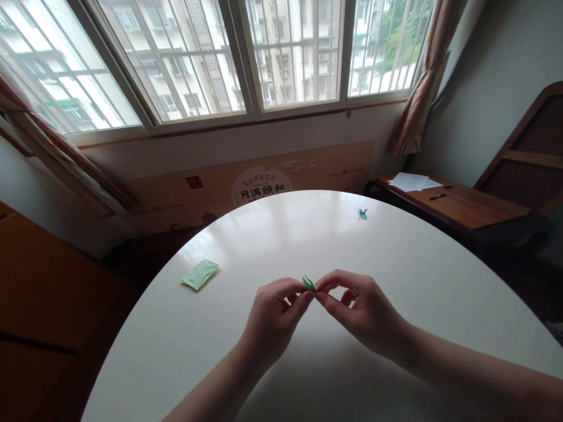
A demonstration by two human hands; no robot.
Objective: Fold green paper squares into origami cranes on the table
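Between my two hands, above the white round table point(197, 351), is a small piece of folded green paper point(308, 283) with two narrow points sticking up. My left hand point(275, 313) pinches its left side between thumb and index finger. On the other side, my right hand point(365, 305) pinches it in the same way, the fingertips of both hands almost touching. The lower part of the paper is hidden behind the fingers.
A light green paper packet point(200, 275) lies on the table to the left. Toward the far right edge sits a small blue-green folded paper figure point(362, 214). Beyond the table, a wooden desk point(488, 205) carries white sheets point(413, 181) and a dark pen point(437, 197).
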